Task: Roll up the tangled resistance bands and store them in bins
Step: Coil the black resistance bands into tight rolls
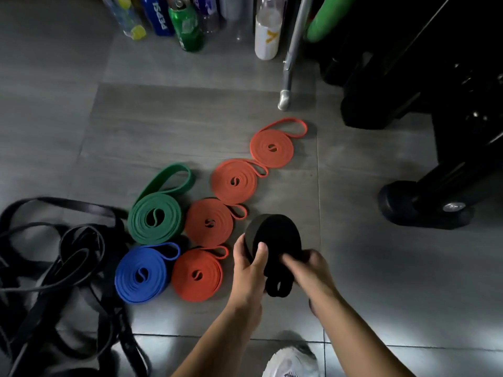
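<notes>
Both my hands hold a rolled black band (275, 238) just above the grey floor. My left hand (249, 268) grips its left side with the thumb on the roll's face. My right hand (310, 268) pinches the loose end loop (279, 288) that hangs below the roll. Finished rolls lie flat on the floor to the left: several orange rolls (209, 223), a green roll (155, 218) and a blue roll (141, 274). A tangled heap of black bands (54, 268) spreads over the floor at the far left. No bin shows in view.
Several bottles (187, 25) stand along the far edge, with a white one (267, 31) beside a metal leg (288, 77). Black gym equipment with a round foot (424, 205) fills the right. A white shoe (291, 360) sits at the bottom.
</notes>
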A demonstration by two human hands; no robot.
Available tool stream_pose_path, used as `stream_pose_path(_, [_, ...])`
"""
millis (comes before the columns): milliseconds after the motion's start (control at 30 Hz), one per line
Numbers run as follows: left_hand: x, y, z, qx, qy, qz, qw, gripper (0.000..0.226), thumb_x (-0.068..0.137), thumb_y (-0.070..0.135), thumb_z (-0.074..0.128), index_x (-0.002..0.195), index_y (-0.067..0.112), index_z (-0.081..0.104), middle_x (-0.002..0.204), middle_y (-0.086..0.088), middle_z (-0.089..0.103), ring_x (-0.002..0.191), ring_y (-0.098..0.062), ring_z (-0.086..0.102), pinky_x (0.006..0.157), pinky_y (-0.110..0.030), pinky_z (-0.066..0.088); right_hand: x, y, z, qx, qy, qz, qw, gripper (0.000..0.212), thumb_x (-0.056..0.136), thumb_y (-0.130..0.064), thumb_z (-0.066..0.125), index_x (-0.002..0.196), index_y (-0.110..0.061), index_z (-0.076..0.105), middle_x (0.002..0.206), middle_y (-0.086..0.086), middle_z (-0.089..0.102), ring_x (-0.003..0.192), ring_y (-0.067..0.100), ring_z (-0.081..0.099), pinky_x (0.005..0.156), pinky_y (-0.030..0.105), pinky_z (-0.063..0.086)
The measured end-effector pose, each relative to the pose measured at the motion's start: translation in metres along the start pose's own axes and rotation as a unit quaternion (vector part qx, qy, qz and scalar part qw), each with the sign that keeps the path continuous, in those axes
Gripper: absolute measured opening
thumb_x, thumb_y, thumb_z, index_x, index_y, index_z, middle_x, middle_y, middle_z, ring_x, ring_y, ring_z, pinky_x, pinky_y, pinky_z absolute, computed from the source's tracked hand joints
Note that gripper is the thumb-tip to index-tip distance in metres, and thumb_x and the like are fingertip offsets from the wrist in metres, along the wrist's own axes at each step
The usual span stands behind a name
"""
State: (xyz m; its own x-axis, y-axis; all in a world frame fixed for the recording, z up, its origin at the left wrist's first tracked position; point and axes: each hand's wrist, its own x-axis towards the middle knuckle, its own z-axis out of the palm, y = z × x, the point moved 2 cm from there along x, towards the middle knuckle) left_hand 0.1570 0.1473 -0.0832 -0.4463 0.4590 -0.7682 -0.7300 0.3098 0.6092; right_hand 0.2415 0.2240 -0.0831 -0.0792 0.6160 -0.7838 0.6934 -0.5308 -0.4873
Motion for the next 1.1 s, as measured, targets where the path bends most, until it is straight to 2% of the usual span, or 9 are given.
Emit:
stream_pose_path(167, [0.015, -0.017, -0.014, -0.035, -0.001, -0.051, 0.998, 0.042, 0.096, 0.033, 0.049, 0.136, 0.032, 0.036, 0.129, 0.0, 0.056, 0.116, -0.018, 0.055, 0.075, -0.047, 0.055, 0.015, -0.006, 0.007, -0.058, 0.017, -0.007, 0.998, 0.038, 0.069, -0.034, 0.073, 0.093, -0.015, 0.05, 0.083, -0.002, 0.058, 0.079, 0.019, 0.06, 0.071, 0.033, 0.052])
stream_pose_path(433, [0.045, -0.009, -0.012, 0.019, -0.035, -0.092, 0.995, 0.036, 0.096, 0.032, 0.05, 0.131, 0.035, 0.044, 0.124, -0.001, 0.06, 0.112, -0.02, 0.058, 0.063, -0.035, 0.054, 0.039, -0.01, 0.017, -0.109, 0.06, 0.052, 0.991, 0.073, 0.048, -0.059, 0.064, 0.1, -0.009, 0.055, 0.092, 0.009, 0.067, 0.082, 0.029, 0.065, 0.062, 0.03, 0.053])
stream_pose_path(500, [0.057, -0.004, -0.01, 0.097, -0.04, -0.085, 0.991, 0.047, 0.095, 0.032, 0.051, 0.139, 0.039, 0.035, 0.13, 0.001, 0.055, 0.112, -0.021, 0.058, 0.066, -0.038, 0.056, 0.043, -0.006, 0.02, -0.07, 0.063, 0.074, 0.993, 0.082, 0.041, -0.061, 0.064, 0.101, -0.006, 0.059, 0.092, 0.012, 0.068, 0.077, 0.03, 0.067, 0.06, 0.038, 0.059])
stream_pose_path(600, [0.065, 0.0, -0.008, 0.161, -0.031, -0.055, 0.985, 0.058, 0.095, 0.027, 0.052, 0.147, 0.029, 0.025, 0.132, 0.0, 0.052, 0.118, -0.021, 0.054, 0.094, -0.046, 0.049, 0.046, -0.002, 0.024, -0.024, 0.048, 0.102, 0.993, 0.067, 0.06, -0.051, 0.073, 0.105, -0.002, 0.062, 0.098, 0.017, 0.067, 0.075, 0.031, 0.067, 0.056, 0.041, 0.06])
stream_pose_path(733, [0.053, -0.015, -0.021, 0.162, 0.073, -0.002, 0.984, 0.023, 0.094, 0.035, 0.051, 0.109, 0.02, 0.057, 0.11, -0.002, 0.059, 0.111, -0.019, 0.053, 0.098, -0.036, 0.041, 0.052, 0.007, 0.026, 0.029, 0.076, 0.144, 0.986, 0.08, 0.046, -0.057, 0.07, 0.105, -0.003, 0.06, 0.09, 0.013, 0.068, 0.069, 0.029, 0.067, 0.052, 0.041, 0.059])
stream_pose_path(900, [0.016, -0.073, -0.022, 0.234, 0.166, -0.003, 0.958, 0.044, 0.084, 0.036, 0.064, 0.115, 0.004, 0.058, 0.114, -0.011, 0.059, 0.114, -0.025, 0.044, 0.096, -0.024, 0.034, 0.048, 0.018, 0.04, 0.139, 0.051, 0.215, 0.965, 0.057, 0.068, -0.034, 0.074, 0.109, 0.001, 0.057, 0.109, 0.016, 0.056, 0.081, 0.032, 0.064, 0.049, 0.039, 0.057])
stream_pose_path(967, [0.013, -0.074, -0.019, 0.138, 0.229, -0.047, 0.963, 0.044, 0.079, 0.038, 0.066, 0.102, 0.0, 0.063, 0.1, -0.016, 0.063, 0.093, -0.033, 0.058, 0.079, -0.035, 0.053, 0.048, 0.02, 0.043, 0.146, 0.059, 0.232, 0.96, 0.062, 0.07, -0.032, 0.075, 0.113, 0.002, 0.045, 0.106, 0.014, 0.047, 0.088, 0.035, 0.062, 0.047, 0.036, 0.055])
stream_pose_path(1033, [0.024, -0.072, -0.022, 0.025, 0.272, -0.078, 0.959, 0.038, 0.081, 0.024, 0.068, 0.093, -0.011, 0.057, 0.089, -0.029, 0.058, 0.071, -0.03, 0.061, 0.05, -0.034, 0.053, 0.048, 0.019, 0.043, 0.135, 0.077, 0.229, 0.961, 0.065, 0.068, -0.031, 0.077, 0.108, -0.004, 0.034, 0.105, 0.017, 0.046, 0.091, 0.038, 0.062, 0.043, 0.033, 0.052])
stream_pose_path(1100, [0.037, -0.067, -0.026, 0.024, 0.256, -0.057, 0.965, 0.024, 0.079, 0.018, 0.066, 0.08, -0.004, 0.056, 0.077, -0.025, 0.06, 0.067, -0.03, 0.061, 0.054, -0.033, 0.051, 0.052, 0.016, 0.042, 0.093, 0.076, 0.199, 0.973, 0.065, 0.065, -0.032, 0.077, 0.102, -0.011, 0.027, 0.11, 0.02, 0.052, 0.087, 0.04, 0.063, 0.048, 0.038, 0.056])
